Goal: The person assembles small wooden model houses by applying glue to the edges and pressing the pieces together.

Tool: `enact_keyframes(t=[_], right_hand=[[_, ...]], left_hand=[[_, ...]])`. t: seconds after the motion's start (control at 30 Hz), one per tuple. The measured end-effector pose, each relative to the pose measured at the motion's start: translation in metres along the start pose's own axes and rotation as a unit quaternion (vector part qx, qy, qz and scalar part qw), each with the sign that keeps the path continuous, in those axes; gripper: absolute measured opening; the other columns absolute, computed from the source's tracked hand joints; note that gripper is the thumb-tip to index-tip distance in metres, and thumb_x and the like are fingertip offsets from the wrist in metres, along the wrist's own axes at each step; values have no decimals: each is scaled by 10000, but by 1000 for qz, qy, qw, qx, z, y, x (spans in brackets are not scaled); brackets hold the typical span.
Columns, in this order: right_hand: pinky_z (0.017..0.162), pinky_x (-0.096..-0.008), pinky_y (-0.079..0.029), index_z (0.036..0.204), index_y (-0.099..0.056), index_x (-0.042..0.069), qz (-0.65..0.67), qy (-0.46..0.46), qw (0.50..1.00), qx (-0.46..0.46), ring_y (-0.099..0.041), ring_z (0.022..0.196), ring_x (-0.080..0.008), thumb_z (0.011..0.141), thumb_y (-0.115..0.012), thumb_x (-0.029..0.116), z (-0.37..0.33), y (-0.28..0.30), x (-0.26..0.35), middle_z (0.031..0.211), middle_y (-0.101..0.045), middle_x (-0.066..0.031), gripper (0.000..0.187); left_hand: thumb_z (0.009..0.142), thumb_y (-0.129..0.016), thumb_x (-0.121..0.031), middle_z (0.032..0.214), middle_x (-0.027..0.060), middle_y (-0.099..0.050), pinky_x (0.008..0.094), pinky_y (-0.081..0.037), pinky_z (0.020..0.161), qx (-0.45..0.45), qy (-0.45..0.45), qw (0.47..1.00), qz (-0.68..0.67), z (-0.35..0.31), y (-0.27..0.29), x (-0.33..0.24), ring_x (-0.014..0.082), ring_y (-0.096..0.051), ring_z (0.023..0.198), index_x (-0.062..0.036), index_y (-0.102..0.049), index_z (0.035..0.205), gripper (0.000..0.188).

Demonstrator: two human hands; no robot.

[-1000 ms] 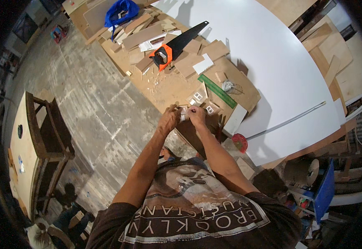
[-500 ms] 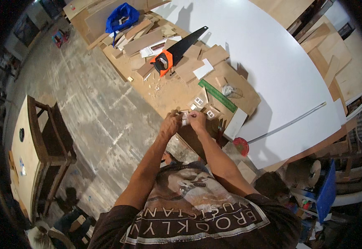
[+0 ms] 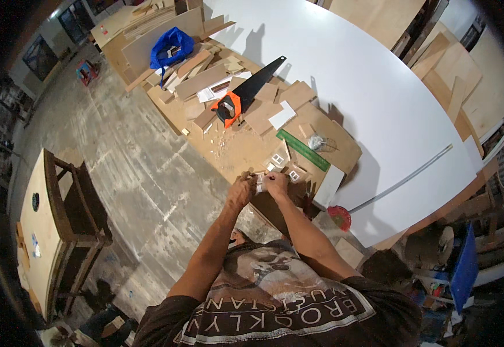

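Note:
Close together at the near edge of the workbench [image 3: 234, 151], my left hand [image 3: 241, 190] and my right hand [image 3: 275, 184] both have their fingers closed on a small white-framed wooden piece [image 3: 260, 181]. Fingers cover much of it, so its full shape is hidden. Just beyond my right hand lies a small wooden panel with a white window frame [image 3: 277, 158]. A similar windowed panel [image 3: 294, 174] sits to that hand's right. Past them a green ruler [image 3: 303, 149] lies slantwise, with a crumpled clear plastic bag [image 3: 316, 142] beside it.
An orange-handled handsaw [image 3: 227, 110] rests on wood offcuts [image 3: 203, 80] farther back, near a blue bag [image 3: 171, 47]. A large white board [image 3: 396, 110] spans the right, bearing a long metal strip [image 3: 405, 176]. A red round object [image 3: 339, 217] is near its edge. Another wooden table [image 3: 42, 225] stands left.
The view has tilted, so the bench and hands appear lower in the picture. Both hands stay together on the small piece, with little visible shift in grip.

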State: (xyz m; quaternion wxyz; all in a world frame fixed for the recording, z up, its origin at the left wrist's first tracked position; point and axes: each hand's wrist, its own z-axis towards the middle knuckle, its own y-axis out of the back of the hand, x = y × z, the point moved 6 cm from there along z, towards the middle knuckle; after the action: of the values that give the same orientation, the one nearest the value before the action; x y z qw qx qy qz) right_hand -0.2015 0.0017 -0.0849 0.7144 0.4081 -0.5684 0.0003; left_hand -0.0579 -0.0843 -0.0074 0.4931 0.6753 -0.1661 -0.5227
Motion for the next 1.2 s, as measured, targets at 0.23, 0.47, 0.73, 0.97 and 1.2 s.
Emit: enact_keyframes(t=[0.23,0.47,0.73,0.97,1.2], right_hand=[[743,-418,-558,829,-761,31,-16,-57,998,24,-718,775,-344,758,-736,244,-1,-1,21,807,-724,-191,226],[781,-448,-561,881,-781,37,-92,-64,993,32,-723,824,-371,737,-794,287,7,-1,17,851,-740,-192,289],[797,-451,-568,840,-776,46,-83,-141,985,62,-725,859,-363,717,-843,321,10,-5,13,908,-749,-176,308],[823,-440,-569,848,-772,52,-110,-126,982,90,-724,881,-352,725,-810,332,13,-6,15,928,-745,-189,308],[796,-452,-575,812,-758,26,-82,-144,984,65,-721,846,-366,704,-784,317,15,-10,4,874,-733,-207,312]], left_hand=[[875,-632,-138,1237,155,-618,444,-523,948,-16,-21,1000,2,-4,-1,9,352,-600,1111,-114,-643,1177,303],[908,-587,-142,1206,169,-631,452,-523,930,-40,-58,997,-12,0,-13,14,372,-601,1084,-102,-657,1177,281],[918,-579,-144,1292,175,-586,449,-528,929,-32,-43,998,-28,0,-18,22,383,-614,1057,-113,-664,1224,319],[876,-621,-112,1335,187,-584,433,-524,958,-41,6,996,-76,-2,-12,19,384,-610,1114,-95,-661,1220,347],[806,-675,-101,1353,210,-586,428,-482,1020,-38,-20,998,-34,-4,-10,15,360,-576,1199,-72,-664,1188,383]])
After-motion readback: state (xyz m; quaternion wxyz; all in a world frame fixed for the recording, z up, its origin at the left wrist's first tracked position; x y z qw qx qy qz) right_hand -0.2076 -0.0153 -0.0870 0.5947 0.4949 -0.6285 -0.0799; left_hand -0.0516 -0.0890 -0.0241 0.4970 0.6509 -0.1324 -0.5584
